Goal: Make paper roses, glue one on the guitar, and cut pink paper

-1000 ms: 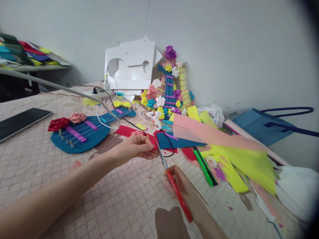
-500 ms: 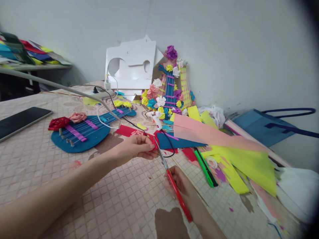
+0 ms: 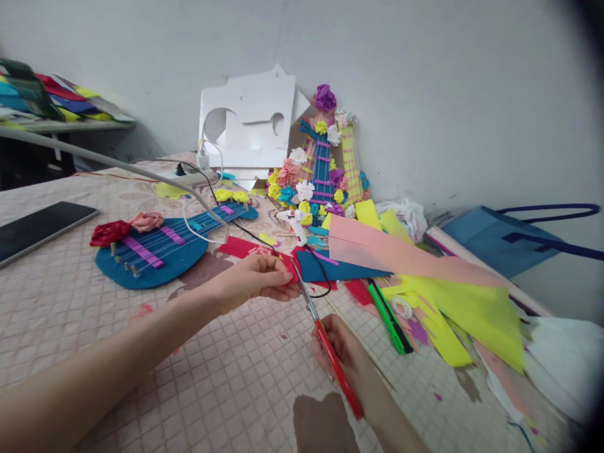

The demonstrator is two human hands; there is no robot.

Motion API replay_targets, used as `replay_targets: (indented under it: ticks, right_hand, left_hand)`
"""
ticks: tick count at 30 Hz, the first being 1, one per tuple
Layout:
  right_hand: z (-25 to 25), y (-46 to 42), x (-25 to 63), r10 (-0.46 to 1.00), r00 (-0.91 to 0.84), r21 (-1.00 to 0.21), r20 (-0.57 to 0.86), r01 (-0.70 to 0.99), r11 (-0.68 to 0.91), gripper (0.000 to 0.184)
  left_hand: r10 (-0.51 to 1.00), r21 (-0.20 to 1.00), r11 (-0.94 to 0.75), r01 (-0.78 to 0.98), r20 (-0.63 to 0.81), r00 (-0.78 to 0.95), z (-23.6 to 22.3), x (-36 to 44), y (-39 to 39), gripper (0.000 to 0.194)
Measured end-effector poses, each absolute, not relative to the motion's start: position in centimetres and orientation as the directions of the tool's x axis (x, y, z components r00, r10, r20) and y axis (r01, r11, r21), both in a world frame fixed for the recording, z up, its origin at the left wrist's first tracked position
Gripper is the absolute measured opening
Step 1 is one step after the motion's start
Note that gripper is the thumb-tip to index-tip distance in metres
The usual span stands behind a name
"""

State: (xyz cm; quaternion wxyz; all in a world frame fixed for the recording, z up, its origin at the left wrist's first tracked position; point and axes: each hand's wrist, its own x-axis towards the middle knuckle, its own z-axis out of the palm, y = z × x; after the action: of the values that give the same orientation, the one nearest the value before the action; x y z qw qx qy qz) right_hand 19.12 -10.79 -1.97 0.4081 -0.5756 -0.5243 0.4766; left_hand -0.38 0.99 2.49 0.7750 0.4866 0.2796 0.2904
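Movement since the earlier frame is minimal: both hands and the tool keep nearly the same positions, with only a slight shift of the whole view. Left hand [image 3: 267,277]: thumb and fingertips pinch the small red sheet piece [image 3: 293,272] above the table [image 3: 226,390]. Right hand [image 3: 337,346]: fingers are curled around the handle of the long scissors with red handles and metal blades [image 3: 336,362]. Blade tips point away from the wearer and meet the right edge of the red piece; contact depth cannot be told.

Adjacent items: 1 white glue gun [image 3: 296,221] stands just beyond the left hand. 1 blue triangular sheet [image 3: 325,268] lies to the right of the pinched piece. 1 green-and-black utility knife [image 3: 387,318] lies to the right of the scissors. 1 blue guitar-shaped craft with purple strips [image 3: 184,255] lies left of the left hand, bearing 1 red and 1 pink flower at its wide end.
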Motion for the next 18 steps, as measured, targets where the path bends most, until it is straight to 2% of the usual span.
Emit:
replay_targets:
  ticks: [6,11,18]
  right_hand:
    - [-0.8,-10.6,18.7,0.981,-0.021,-0.958,-0.193,0.221,-0.183,0.033]
    - [-0.3,-10.9,18.7,0.972,-0.078,-0.956,-0.222,0.215,-0.201,0.029]
    - [-0.8,-11.1,19.0,0.981,-0.082,-0.959,-0.174,0.240,-0.150,0.028]
  left_hand:
    - [0.718,0.912,0.362,-0.192,-0.141,0.682,2.7,-0.3,1.0,0.022]
    - [0.714,0.911,0.373,-0.178,-0.159,0.682,2.8,-0.3,1.0,0.022]
    - [0.695,0.886,0.418,-0.201,-0.170,0.699,2.7,-0.3,0.8,0.020]
